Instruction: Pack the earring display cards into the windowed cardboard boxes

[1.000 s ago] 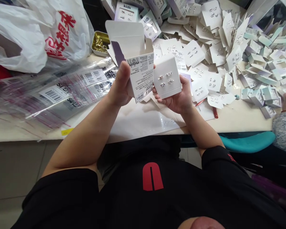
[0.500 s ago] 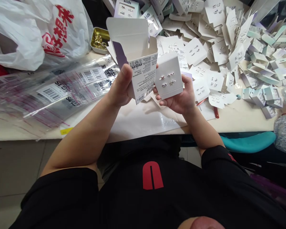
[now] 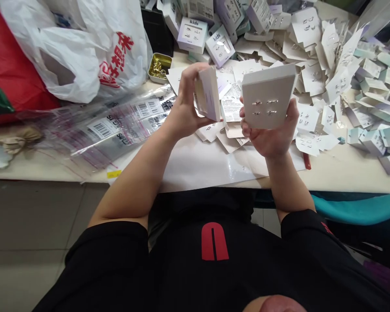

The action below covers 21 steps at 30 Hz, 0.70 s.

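Observation:
My left hand [image 3: 186, 104] grips a small white and lavender carton [image 3: 209, 94], turned so that its windowed face points to the right. In my right hand [image 3: 271, 136] is a white earring card [image 3: 268, 95] bearing several small silvery earrings, its face toward me and its top edge folded. A gap separates the carton from the card. Beneath and behind both hands lie loose earring cards [image 3: 307, 117] and a printed paper slip [image 3: 232, 106]. My left fingertips are partly hidden behind the carton.
Cartons marked "kids" [image 3: 192, 35] are piled at the back. A tin of gold-coloured pieces [image 3: 159, 68] stands left of them. Clear plastic bags [image 3: 117, 125] and a white carrier bag [image 3: 84, 47] lie at the left. Many small boxes [image 3: 372, 141] cover the right side.
The carton has turned in my left hand, its tall open flap no longer showing. My right hand has moved the card to the right and up, away from the carton. The view has shifted left.

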{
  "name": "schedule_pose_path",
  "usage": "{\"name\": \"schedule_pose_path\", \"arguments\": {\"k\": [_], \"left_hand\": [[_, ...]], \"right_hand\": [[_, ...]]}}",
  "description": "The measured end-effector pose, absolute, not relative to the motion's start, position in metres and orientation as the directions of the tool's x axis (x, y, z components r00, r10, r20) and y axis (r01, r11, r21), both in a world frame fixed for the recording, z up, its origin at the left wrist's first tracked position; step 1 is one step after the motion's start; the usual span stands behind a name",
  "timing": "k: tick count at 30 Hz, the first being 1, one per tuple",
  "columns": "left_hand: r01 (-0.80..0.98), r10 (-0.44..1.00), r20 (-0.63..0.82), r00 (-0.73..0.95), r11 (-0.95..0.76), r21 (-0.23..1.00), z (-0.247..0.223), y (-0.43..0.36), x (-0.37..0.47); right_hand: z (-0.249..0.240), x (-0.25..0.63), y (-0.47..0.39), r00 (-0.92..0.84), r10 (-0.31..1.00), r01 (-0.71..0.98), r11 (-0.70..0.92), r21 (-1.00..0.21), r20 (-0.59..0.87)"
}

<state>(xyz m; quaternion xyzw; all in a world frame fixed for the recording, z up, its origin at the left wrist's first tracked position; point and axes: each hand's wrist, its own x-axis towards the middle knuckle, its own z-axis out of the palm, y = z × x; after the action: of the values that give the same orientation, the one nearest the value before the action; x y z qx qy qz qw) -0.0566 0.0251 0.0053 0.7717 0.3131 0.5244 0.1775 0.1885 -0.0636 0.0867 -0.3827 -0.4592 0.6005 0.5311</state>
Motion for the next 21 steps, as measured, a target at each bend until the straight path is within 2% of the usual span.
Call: {"name": "schedule_pose_path", "arguments": {"k": [3,9,13,16,21], "left_hand": [[0.362,0.663,0.701,0.263,-0.741,0.565,0.001,0.024,-0.055],[0.392,0.62,0.76,0.193,-0.759,0.52,0.0,0.029,-0.06],[0.173,0.427,0.834,0.35,-0.904,0.39,0.007,0.022,-0.05],[0.008,0.426,0.778,0.462,-0.879,0.476,0.008,0.008,-0.038],[-0.099,0.448,0.761,0.47,-0.83,0.549,-0.005,-0.003,-0.036]], "right_hand": [[0.084,0.189,-0.065,-0.205,0.978,-0.237,-0.008,-0.972,0.042],[0.072,0.188,-0.061,-0.185,0.982,-0.105,0.015,-0.994,0.034],[0.065,0.186,-0.061,-0.183,0.983,-0.073,-0.004,-0.997,0.01],[0.062,0.183,-0.063,-0.24,0.971,-0.099,-0.023,-0.995,0.001],[0.061,0.179,-0.064,-0.265,0.964,-0.075,-0.023,-0.997,-0.002]]}}
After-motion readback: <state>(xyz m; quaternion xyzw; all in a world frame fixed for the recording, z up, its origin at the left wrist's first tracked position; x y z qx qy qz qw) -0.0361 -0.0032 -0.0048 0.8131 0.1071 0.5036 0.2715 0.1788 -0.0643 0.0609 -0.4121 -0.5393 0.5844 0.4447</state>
